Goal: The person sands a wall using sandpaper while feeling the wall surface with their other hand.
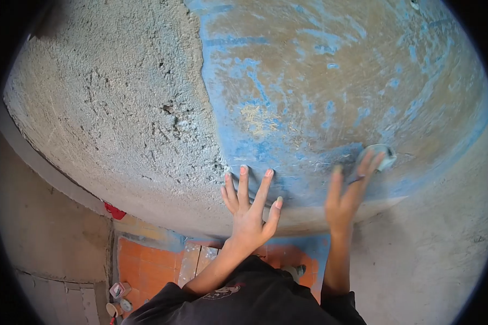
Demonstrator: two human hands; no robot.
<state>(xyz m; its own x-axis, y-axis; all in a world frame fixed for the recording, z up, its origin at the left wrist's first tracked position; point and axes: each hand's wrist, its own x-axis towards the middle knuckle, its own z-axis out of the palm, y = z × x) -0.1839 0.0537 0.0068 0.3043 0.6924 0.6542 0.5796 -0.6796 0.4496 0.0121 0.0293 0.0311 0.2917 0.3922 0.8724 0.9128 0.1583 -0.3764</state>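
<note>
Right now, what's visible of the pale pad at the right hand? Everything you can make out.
The pale pad is small, light grey-green and roughly rounded, with a dark spot or hollow toward its right side. Material is unclear: blur hides the texture. It appears to lie against the lower part of the blue-streaked wall. The right hand touches it, its fingers covering the left part.

Looks rough, pitted on the grey plaster wall (pixel 130 103) — smoother, matt on the blue-and-brown painted wall patch (pixel 320 81).

Unfinished room — rough, part-painted wall (pixel 309 81)
</note>
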